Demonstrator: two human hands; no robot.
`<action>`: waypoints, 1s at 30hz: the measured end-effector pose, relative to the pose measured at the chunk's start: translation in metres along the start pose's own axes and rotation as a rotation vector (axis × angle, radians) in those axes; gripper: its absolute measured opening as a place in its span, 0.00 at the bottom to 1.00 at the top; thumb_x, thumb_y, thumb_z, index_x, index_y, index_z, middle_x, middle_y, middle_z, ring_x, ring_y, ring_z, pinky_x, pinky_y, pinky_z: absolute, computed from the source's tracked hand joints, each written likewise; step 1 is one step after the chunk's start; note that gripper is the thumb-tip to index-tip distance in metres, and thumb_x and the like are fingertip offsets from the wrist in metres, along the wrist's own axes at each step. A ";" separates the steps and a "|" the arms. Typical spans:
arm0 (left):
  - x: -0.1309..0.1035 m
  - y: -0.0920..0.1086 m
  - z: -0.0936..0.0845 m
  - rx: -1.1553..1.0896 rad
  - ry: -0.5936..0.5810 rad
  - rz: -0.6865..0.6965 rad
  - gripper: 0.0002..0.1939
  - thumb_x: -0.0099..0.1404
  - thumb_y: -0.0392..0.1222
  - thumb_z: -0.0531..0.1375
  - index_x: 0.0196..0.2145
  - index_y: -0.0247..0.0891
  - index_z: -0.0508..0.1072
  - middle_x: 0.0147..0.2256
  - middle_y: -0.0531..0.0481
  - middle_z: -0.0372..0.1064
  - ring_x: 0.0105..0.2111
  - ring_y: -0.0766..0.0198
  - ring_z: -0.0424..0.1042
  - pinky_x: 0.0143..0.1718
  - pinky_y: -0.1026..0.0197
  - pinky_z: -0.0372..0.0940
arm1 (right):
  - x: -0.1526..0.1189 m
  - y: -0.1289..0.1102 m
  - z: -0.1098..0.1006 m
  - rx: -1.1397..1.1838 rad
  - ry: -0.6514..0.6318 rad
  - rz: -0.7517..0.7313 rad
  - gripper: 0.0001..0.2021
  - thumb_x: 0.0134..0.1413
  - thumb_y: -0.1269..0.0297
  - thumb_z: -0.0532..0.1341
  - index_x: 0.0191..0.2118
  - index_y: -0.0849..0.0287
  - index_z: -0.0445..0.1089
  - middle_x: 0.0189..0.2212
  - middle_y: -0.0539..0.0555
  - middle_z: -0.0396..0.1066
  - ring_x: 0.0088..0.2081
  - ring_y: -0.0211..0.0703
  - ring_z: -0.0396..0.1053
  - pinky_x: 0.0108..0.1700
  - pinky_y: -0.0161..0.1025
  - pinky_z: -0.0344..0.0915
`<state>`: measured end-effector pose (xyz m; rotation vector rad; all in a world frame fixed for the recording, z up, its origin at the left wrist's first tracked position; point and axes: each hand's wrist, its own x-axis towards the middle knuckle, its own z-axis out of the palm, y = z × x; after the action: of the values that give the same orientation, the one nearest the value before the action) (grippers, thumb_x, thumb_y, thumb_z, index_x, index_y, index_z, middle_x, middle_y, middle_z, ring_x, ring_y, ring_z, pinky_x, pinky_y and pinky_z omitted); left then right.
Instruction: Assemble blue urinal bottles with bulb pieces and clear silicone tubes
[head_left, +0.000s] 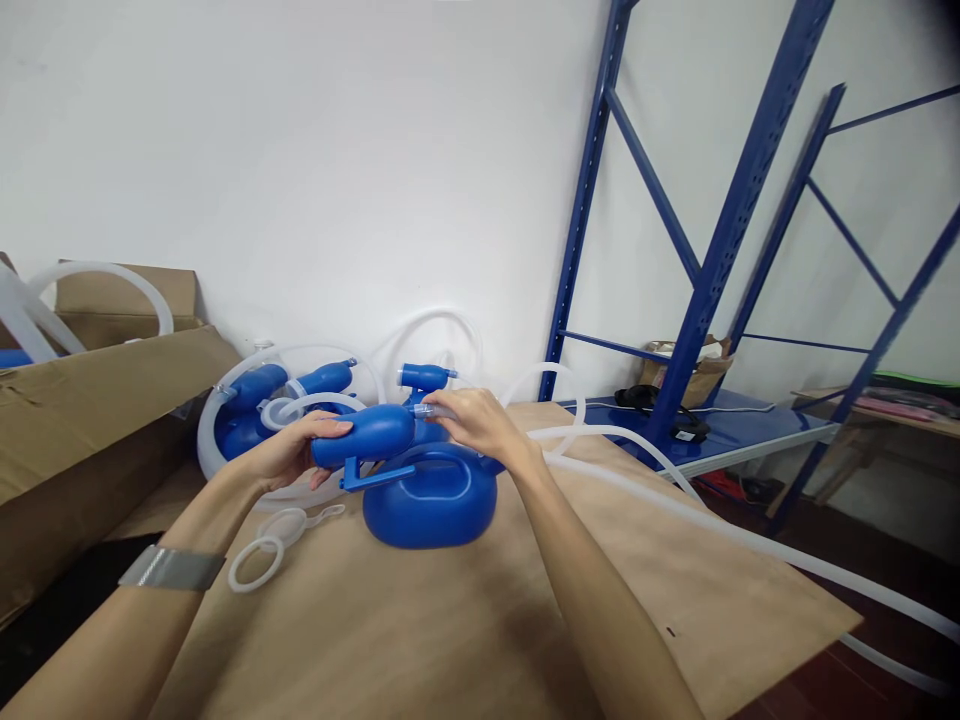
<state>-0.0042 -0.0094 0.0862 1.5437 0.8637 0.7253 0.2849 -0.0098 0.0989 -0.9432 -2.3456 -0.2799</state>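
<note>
My left hand (296, 447) is wrapped round the wide end of a blue bottle-shaped plastic piece (375, 432), which lies nearly level. A thin blue arm (379, 479) juts from its underside. At its narrow right end sits a clear connector (424, 410). My right hand (474, 420) pinches a translucent tube at that connector; the fingers hide most of the joint. Just below and behind stands a blue jug (431, 505) with a moulded handle, on the brown board. A white plastic cap with a ring (259, 563) lies left of the jug.
More blue bottle-shaped pieces (330, 378) and coiled tubes stand at the back left. An open cardboard box (112, 395) holding tubes is at far left. A long tube (750, 540) runs off the right of the board (600, 620). Blue metal shelving (720, 250) stands at right.
</note>
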 end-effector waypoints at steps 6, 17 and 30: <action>-0.005 0.011 0.006 0.004 0.093 -0.004 0.22 0.59 0.58 0.61 0.17 0.38 0.71 0.15 0.48 0.69 0.15 0.63 0.66 0.19 0.61 0.61 | 0.001 -0.004 -0.010 -0.038 -0.051 0.021 0.12 0.66 0.63 0.62 0.53 0.56 0.73 0.47 0.57 0.79 0.48 0.51 0.76 0.46 0.40 0.65; -0.013 0.035 0.022 0.084 0.119 0.004 0.19 0.55 0.56 0.66 0.25 0.35 0.74 0.18 0.49 0.73 0.18 0.62 0.70 0.22 0.63 0.64 | 0.000 -0.015 -0.027 -0.149 -0.162 0.077 0.08 0.67 0.61 0.62 0.45 0.57 0.74 0.44 0.56 0.78 0.46 0.50 0.75 0.36 0.38 0.56; -0.023 0.042 0.022 0.066 0.130 -0.030 0.24 0.51 0.60 0.67 0.17 0.34 0.76 0.16 0.44 0.72 0.17 0.62 0.69 0.20 0.63 0.64 | -0.001 -0.020 -0.029 -0.068 -0.127 -0.022 0.05 0.66 0.68 0.60 0.41 0.58 0.73 0.39 0.55 0.78 0.40 0.47 0.73 0.35 0.37 0.55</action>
<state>0.0073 -0.0429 0.1252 1.5512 1.0143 0.7888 0.2849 -0.0366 0.1223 -0.9938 -2.4773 -0.3191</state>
